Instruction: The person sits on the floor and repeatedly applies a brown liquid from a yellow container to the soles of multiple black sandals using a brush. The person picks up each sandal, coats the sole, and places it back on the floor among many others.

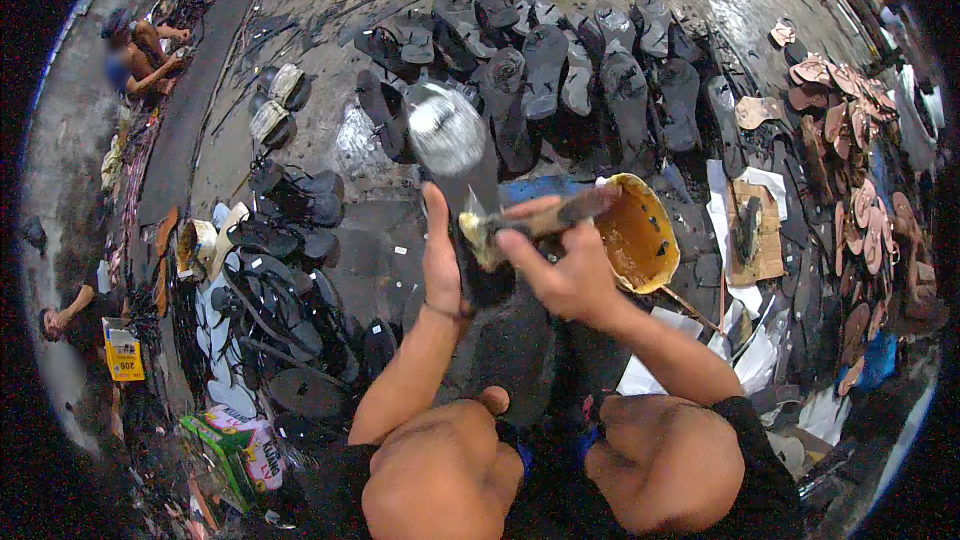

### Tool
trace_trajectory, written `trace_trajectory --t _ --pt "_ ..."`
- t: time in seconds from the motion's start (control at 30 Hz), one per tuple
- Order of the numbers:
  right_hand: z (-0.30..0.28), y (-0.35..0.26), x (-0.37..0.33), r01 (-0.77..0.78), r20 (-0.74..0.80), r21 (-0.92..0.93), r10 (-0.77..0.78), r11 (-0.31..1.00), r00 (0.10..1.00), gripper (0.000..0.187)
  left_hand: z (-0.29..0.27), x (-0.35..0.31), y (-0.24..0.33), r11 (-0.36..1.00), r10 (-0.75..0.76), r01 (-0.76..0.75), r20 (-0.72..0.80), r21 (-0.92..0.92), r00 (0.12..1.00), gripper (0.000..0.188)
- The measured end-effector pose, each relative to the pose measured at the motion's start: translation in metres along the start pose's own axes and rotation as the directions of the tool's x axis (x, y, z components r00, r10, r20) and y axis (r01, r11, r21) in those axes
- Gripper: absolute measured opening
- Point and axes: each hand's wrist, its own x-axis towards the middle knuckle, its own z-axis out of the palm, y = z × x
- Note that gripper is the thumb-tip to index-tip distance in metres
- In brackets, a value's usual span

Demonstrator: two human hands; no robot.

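My left hand grips a dark shoe sole from its left side, thumb along the edge, other fingers hidden behind it. The sole's far end is grey, shiny and blurred. In my right hand is a brush with a thick, stained handle. Its bristles, coated in pale yellowish stuff, touch or hover just over the near part of the sole; I cannot tell which. Right beside the right hand stands a yellow-stained pot with amber, glue-like stuff inside and a thin stick by its rim.
Several dark soles stand in rows beyond my hands. Black sandals are heaped on the left, brown sandals on the right. White paper sheets lie near the pot. Another person sits at the far left.
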Motion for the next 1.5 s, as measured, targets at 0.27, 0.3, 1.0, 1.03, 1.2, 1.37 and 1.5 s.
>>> trace_trajectory --t 0.27,0.3,1.0,1.03,1.2,1.37,1.5 --pt "0.006 -0.010 0.005 0.168 0.156 0.083 -0.180 0.982 0.971 0.020 -0.063 0.042 -0.027 0.990 0.014 0.000 -0.103 0.141 0.995 0.082" --pt "0.014 -0.014 -0.001 0.232 0.212 0.197 -0.273 0.952 0.938 0.020 -0.056 0.046 -0.031 0.995 -0.021 0.028 -0.069 0.101 0.997 0.077" --pt "-0.021 0.044 0.002 -0.334 0.028 0.189 0.335 0.923 0.942 0.023 -0.104 0.061 0.069 0.956 0.244 -0.256 -0.094 -0.143 0.965 0.050" --pt "-0.020 0.054 -0.001 -0.304 0.015 0.133 0.305 0.943 0.952 0.022 -0.128 0.065 0.098 0.938 0.266 -0.279 -0.089 -0.207 0.960 0.050" --pt "-0.065 0.092 -0.021 -0.125 -0.179 -0.460 0.046 0.879 0.983 0.020 -0.184 0.012 0.120 0.707 0.706 -0.525 -0.523 0.474 0.478 0.043" --pt "-0.118 0.125 -0.051 -0.275 -0.210 -0.711 0.179 0.648 0.961 0.021 -0.188 -0.138 -0.005 -0.242 0.517 0.334 -0.170 0.911 0.839 0.050" --pt "-0.121 0.071 -0.051 -0.438 -0.296 -0.723 0.334 0.534 0.895 0.036 -0.149 -0.152 -0.028 -0.437 0.566 0.379 -0.078 0.816 0.821 0.036"
